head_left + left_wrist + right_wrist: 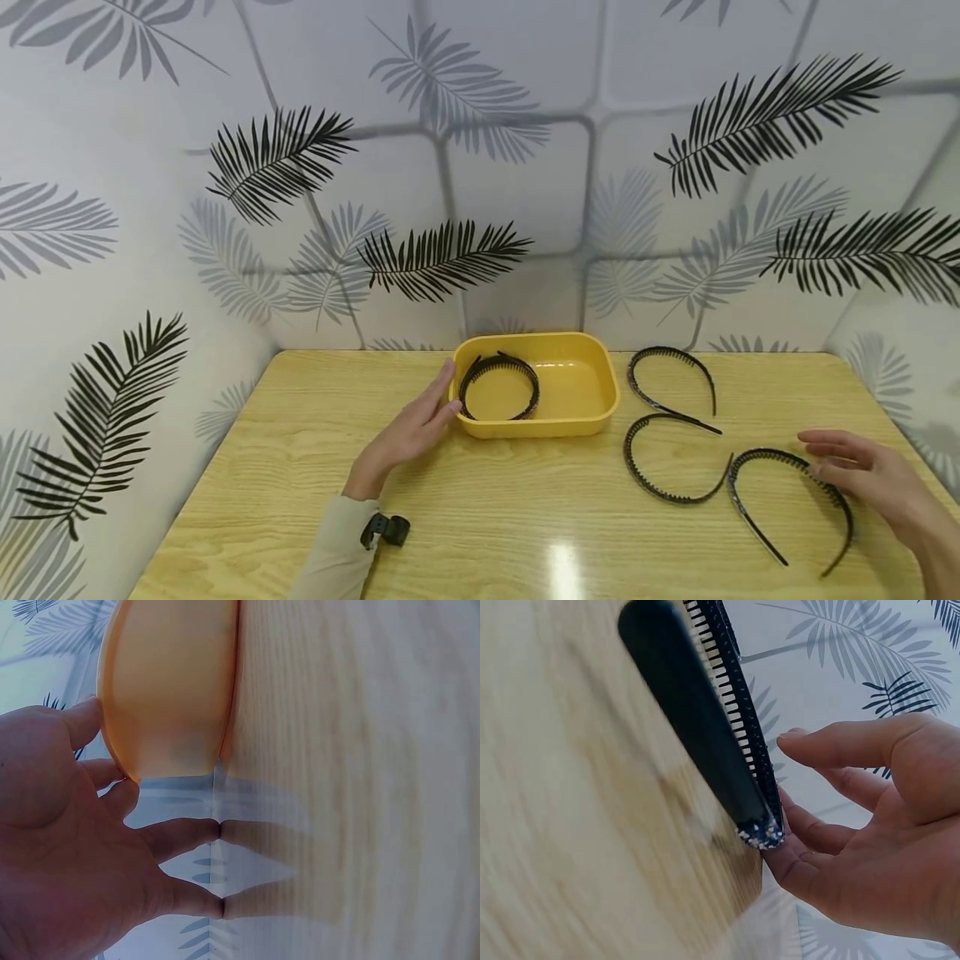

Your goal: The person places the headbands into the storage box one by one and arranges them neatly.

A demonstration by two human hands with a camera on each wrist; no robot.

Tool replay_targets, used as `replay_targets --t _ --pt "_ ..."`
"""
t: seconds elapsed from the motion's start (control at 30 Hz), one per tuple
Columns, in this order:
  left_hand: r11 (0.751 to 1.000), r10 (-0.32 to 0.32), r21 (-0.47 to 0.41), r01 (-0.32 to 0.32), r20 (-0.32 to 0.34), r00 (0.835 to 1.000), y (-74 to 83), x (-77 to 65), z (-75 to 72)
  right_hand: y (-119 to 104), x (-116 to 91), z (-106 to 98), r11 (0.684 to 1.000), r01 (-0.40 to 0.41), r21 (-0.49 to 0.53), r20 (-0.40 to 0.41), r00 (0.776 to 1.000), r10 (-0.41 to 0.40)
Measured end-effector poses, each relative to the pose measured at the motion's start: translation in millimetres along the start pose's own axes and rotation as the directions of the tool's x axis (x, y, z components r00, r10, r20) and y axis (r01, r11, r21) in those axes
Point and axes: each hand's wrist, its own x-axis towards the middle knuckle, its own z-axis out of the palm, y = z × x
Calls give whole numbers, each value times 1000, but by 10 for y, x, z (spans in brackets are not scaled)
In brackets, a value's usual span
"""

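My left hand (408,429) is spread against the left end of a yellow plastic basket (555,427), thumb and fingers touching its rim. Inside the basket's left half lie black toothed headbands (534,385), overlapping so that their number is unclear. At the right, my right hand (873,479) reaches the right side of a black headband (738,500) with small teeth. In the right wrist view, fingertips touch this headband (697,720) near its speckled part, while the thumb stays apart from it. Two more headbands, an upper one (637,383) and a lower one (637,475), lie between basket and right hand.
The wood-grain table (480,517) meets a pale wall (517,200) printed with feathery leaves just behind the basket. A dark band with a small device (386,529) sits on the left wrist over a light sleeve (337,550).
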Motion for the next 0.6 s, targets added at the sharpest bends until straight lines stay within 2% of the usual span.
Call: replay_targets --t 0.23,0.4,0.6 --pt "1000 15 -5 -15 -12 1000 0 -1 8 1 -12 15 1000 4 -20 27 1000 -4" --pt "1000 6 -16 -6 2 1000 15 -4 6 -1 -23 9 999 -27 -44 51 998 29" --pt "1000 8 -12 -8 -10 1000 -3 0 27 -11 -15 -17 995 -42 -94 76 996 49"
